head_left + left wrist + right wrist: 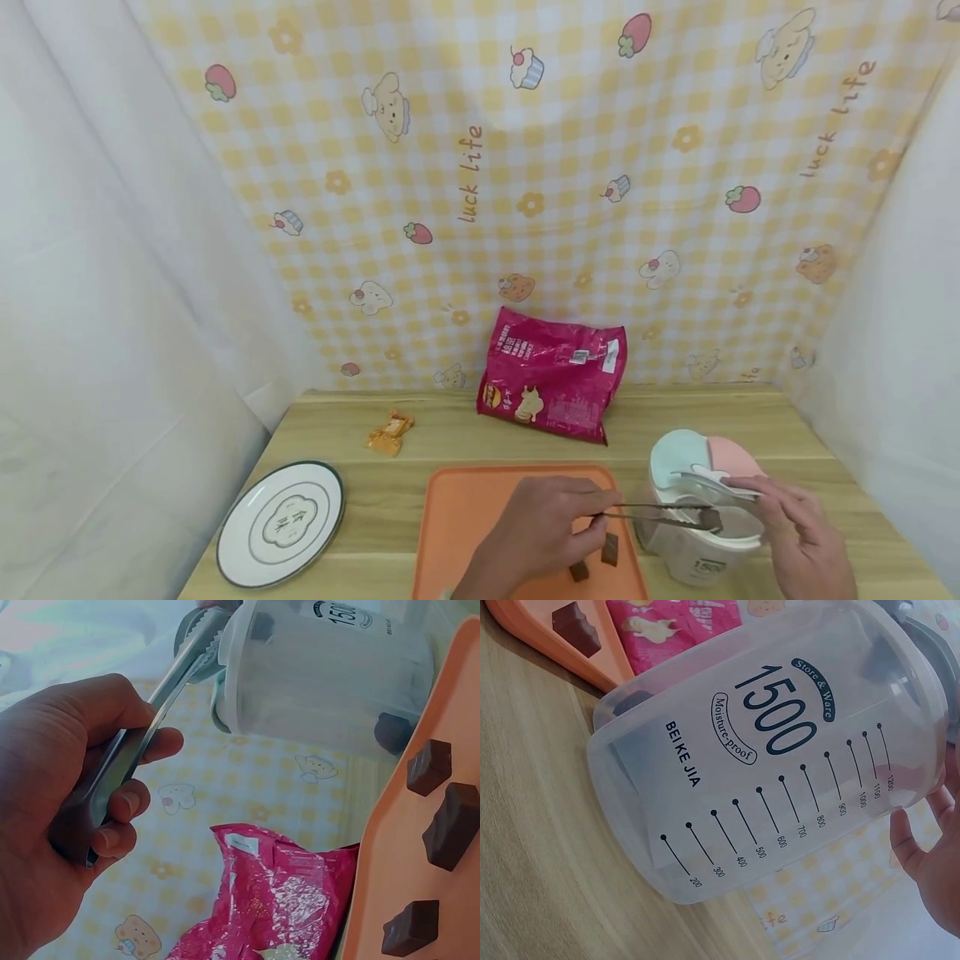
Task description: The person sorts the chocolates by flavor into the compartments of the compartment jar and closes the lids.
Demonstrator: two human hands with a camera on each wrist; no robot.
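Note:
My left hand (pixel 543 525) grips metal tongs (pixel 637 510), which reach right to the mouth of a clear storage jar (pixel 780 795). Between the tong tips is a dark brown chocolate piece (pixel 710 521), at the opening. The right hand (pixel 813 546) pinches the raised flap of the jar's mint-and-pink lid (pixel 675 454) by its edge. A dark piece (pixel 394 733) shows through the wall low in the jar. More brown chocolate pieces (pixel 452 826) lie on the orange tray (pixel 457 517), left of the jar and partly beneath the left hand in the head view.
A magenta snack bag (pixel 555 375) leans against the patterned backdrop behind the tray. An orange-wrapped candy (pixel 390 433) lies left of it. The white plate (pixel 247 542) with a dark rim sits at the table's left side. White curtains flank both sides.

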